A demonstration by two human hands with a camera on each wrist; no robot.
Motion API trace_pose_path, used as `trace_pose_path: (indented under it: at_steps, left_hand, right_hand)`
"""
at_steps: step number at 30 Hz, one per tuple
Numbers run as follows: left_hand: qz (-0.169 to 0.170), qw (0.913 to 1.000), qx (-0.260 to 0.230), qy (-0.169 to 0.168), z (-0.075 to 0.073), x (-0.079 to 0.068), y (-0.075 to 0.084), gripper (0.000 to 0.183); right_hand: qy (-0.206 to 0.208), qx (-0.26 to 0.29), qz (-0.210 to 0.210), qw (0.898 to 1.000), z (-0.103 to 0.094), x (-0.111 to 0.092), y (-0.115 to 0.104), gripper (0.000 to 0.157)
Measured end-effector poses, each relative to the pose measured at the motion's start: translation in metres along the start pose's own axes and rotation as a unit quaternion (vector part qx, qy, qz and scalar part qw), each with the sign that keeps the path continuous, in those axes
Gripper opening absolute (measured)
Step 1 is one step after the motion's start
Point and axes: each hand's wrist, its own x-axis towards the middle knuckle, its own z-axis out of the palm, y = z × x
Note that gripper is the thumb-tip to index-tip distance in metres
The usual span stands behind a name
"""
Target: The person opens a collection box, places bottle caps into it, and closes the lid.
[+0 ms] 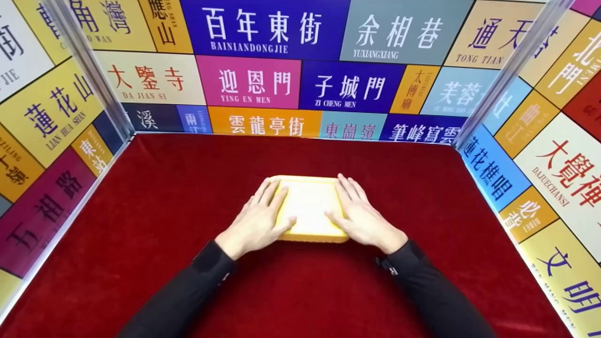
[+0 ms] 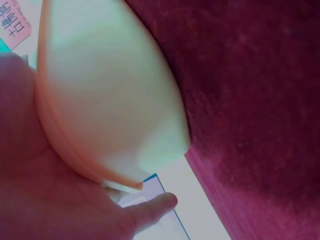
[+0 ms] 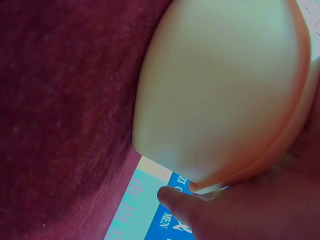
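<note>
A shallow, square yellow container (image 1: 312, 206) sits on the red cloth between the two hands. Its top looks almost white in the head view, so whether that is a lid or the inside is unclear. Along its left edge lies the left hand (image 1: 258, 218), fingers stretched forward and thumb over the rim. The right hand (image 1: 364, 216) mirrors it on the right edge. From the left wrist, the container's smooth side wall (image 2: 110, 95) and rim show against the palm. A similar side wall (image 3: 215, 95) fills the right wrist view, with one finger (image 3: 175, 200) extending past the corner.
Red cloth (image 1: 141, 225) covers the table around the container. Panels with coloured signs (image 1: 253, 82) stand along the back and both sides, joined by metal corner posts (image 1: 507, 70).
</note>
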Motion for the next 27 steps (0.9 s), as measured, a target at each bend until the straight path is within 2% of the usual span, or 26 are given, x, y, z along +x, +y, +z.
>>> trace_pose_path:
  at_steps: [4, 14, 21, 27]
  left_hand:
    - [-0.002, 0.9999, -0.011, 0.001, 0.001, 0.0, -0.001, 0.088]
    - [0.016, 0.9997, -0.015, 0.008, -0.01, -0.005, -0.006, 0.089]
    - [0.003, 0.9997, -0.024, 0.005, -0.016, -0.005, -0.011, 0.091]
    - [-0.003, 0.9992, -0.034, 0.022, -0.026, -0.005, -0.021, 0.089]
  right_hand:
    - [0.007, 0.015, -0.001, 1.0, -0.001, -0.001, 0.004, 0.094]
    - [0.007, 0.032, 0.009, 0.999, -0.013, -0.001, 0.011, 0.095]
    - [0.042, 0.026, 0.002, 0.999, -0.027, 0.0, 0.025, 0.092]
    - [0.059, 0.013, 0.011, 0.998, -0.04, -0.003, 0.039, 0.088]
